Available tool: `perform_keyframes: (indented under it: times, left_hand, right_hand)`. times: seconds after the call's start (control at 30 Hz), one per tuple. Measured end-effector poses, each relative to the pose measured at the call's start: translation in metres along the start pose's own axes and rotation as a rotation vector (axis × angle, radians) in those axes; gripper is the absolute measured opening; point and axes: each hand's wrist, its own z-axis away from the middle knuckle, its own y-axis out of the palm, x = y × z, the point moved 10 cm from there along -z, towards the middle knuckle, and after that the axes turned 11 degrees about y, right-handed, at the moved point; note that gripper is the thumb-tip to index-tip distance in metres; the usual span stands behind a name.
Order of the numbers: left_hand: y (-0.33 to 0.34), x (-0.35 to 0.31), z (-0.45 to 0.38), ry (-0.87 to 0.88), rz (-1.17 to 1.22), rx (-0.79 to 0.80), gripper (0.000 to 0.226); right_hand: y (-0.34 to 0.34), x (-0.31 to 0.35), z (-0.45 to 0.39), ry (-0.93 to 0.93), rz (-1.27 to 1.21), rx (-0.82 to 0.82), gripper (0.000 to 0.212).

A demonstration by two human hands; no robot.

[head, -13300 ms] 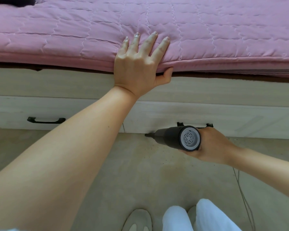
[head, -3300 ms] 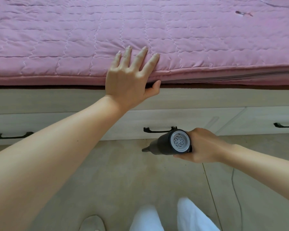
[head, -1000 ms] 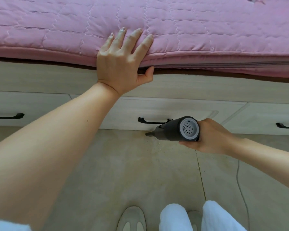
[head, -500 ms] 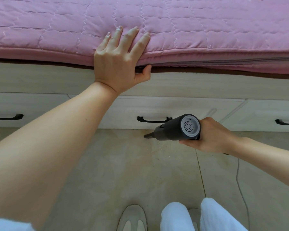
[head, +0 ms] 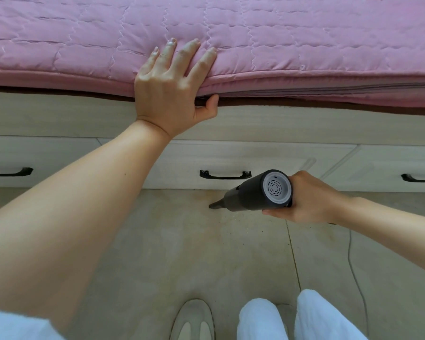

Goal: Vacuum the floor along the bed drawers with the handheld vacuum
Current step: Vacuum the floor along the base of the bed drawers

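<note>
**Head view: nozzle close to the drawer front, a cord trailing behind**

Head view shows the right hand (head: pixel 309 198) wrapped around the handheld vacuum (head: pixel 258 191), its grip closed on the dark body, the grey vented end cap facing the camera; the narrow nozzle (head: pixel 215 204) points down and to the left, low over the floor (head: pixel 182 253) just in front of the middle bed drawer (head: pixel 231 158), below its black handle (head: pixel 225 174); whether the tip touches the tile I cannot tell. The left hand (head: pixel 172 87) rests flat on the pink quilt (head: pixel 280 33), fingers straight, thumb tucked under the edge, holding nothing.

Risks, as I judge them: specks lie on the tile just right of the nozzle, so a sweep that hugs only the drawer line could leave them behind; a tip carried too far forward could knock the drawer front or catch the handle; a thin cord (head: pixel 353 266) runs across the floor near the person's white-trousered knees (head: pixel 263 320) and shoe (head: pixel 193 320), and a shuffle sideways could snag or trap it; weight leans on the left hand, and the quilt could slide on the bed, upsetting balance.
</note>
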Motion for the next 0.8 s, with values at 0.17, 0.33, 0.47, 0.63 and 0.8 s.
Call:
perform_keyframes:
  times: [0.17, 0.33, 0.47, 0.63, 0.8]
  left_hand:
    - [-0.001, -0.001, 0.000, 0.002, 0.006, -0.007, 0.060]
    - [0.000, 0.000, 0.001, -0.004, 0.014, 0.008, 0.060]
    - [0.002, 0.001, 0.001, -0.012, 0.030, 0.028, 0.058]
    - [0.003, 0.000, 0.001, -0.021, 0.042, 0.038, 0.058]
    - [0.003, 0.002, 0.002, -0.027, 0.039, 0.042, 0.058]
  right_hand:
    - [-0.002, -0.001, 0.009, 0.000, -0.010, 0.018, 0.027]
    - [-0.001, 0.001, 0.016, -0.016, -0.022, 0.038, 0.024]
    - [0.002, 0.002, 0.020, -0.020, -0.048, 0.064, 0.027]
    - [0.002, 0.004, 0.024, -0.027, -0.080, 0.106, 0.024]
    - [0.001, 0.006, 0.027, -0.030, -0.073, 0.158, 0.024]
